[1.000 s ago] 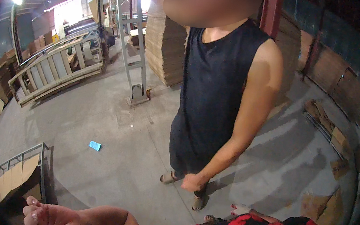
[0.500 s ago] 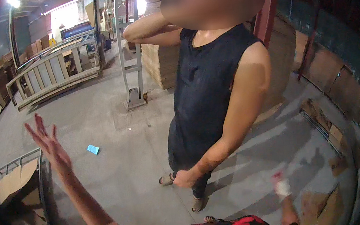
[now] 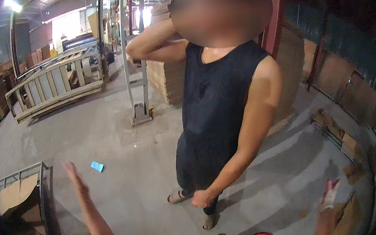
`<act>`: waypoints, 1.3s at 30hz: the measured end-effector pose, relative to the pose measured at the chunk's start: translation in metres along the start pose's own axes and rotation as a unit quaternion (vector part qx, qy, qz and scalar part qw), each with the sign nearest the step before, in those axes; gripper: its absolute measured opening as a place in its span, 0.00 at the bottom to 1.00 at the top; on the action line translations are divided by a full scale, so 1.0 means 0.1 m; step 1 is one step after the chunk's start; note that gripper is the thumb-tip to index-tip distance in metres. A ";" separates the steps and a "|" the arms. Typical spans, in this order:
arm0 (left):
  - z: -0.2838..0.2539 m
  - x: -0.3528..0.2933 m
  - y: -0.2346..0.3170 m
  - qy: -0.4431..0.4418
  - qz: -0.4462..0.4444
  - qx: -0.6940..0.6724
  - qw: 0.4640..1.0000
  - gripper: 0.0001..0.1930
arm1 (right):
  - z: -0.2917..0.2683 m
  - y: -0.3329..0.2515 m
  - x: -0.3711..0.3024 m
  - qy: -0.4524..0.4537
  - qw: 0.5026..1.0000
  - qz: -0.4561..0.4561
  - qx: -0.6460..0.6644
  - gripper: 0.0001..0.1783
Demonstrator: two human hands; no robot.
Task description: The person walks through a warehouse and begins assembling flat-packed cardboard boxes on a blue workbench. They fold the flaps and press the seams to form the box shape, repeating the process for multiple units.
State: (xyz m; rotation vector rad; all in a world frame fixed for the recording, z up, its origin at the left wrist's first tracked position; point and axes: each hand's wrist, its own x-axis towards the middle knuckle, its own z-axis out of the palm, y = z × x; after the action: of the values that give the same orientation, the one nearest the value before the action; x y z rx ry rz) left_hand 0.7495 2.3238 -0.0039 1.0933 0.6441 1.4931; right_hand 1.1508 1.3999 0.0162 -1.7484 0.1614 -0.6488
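While I watch from far off, my left hand (image 3: 76,177) is held out in the air, its fingers straight and nothing in it. My right hand (image 3: 330,193) is out on the other side; it is blurry, but its fingers look spread, and I see nothing in it. I judge the step to be just holding both arms wide. To grip something, a hand would have to reach it and bend its fingers.

Just right of my left hand in the view, but down on the floor (image 3: 129,212), lies a piece of blue paper (image 3: 97,167). It is well apart from my fingers. On the other side is a metal rack (image 3: 43,166); its far right corner is closest to my hand. A sheet of cardboard (image 3: 16,193) lies on it. By my right hand is more cardboard (image 3: 350,214).

Farther out, between my arms, stands another person in a black top (image 3: 223,99).
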 end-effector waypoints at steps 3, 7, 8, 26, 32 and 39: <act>0.15 -0.87 -1.01 0.010 -0.244 0.134 0.960 0.42 | 0.57 0.08 -0.52 -0.060 0.993 0.096 0.043 0.45; 0.27 -2.44 -1.47 -0.020 -0.461 0.170 0.871 0.43 | 1.01 -0.04 -1.08 -0.100 0.968 0.214 0.080 0.42; 0.23 -2.71 -1.57 -0.038 -0.512 0.202 0.834 0.42 | 1.02 -0.09 -1.16 -0.109 0.964 0.236 0.059 0.42; -0.75 -2.85 -2.28 0.003 -0.523 0.288 0.802 0.16 | 0.84 0.00 -1.41 -0.162 0.949 0.271 -0.008 0.40; -0.57 -3.48 -2.39 -0.026 -0.641 0.277 0.715 0.14 | 0.97 0.08 -1.58 -0.177 0.941 0.290 -0.004 0.39; -0.71 -3.75 -2.45 -0.028 -0.696 0.265 0.667 0.11 | 1.04 0.53 -1.69 -0.215 0.924 0.315 -0.014 0.39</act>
State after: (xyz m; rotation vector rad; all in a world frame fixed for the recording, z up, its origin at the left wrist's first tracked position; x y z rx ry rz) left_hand 0.7780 2.0331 -0.3503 0.6339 1.4648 -0.1131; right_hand 1.0736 1.5472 -0.1047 -1.6905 0.4047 0.2099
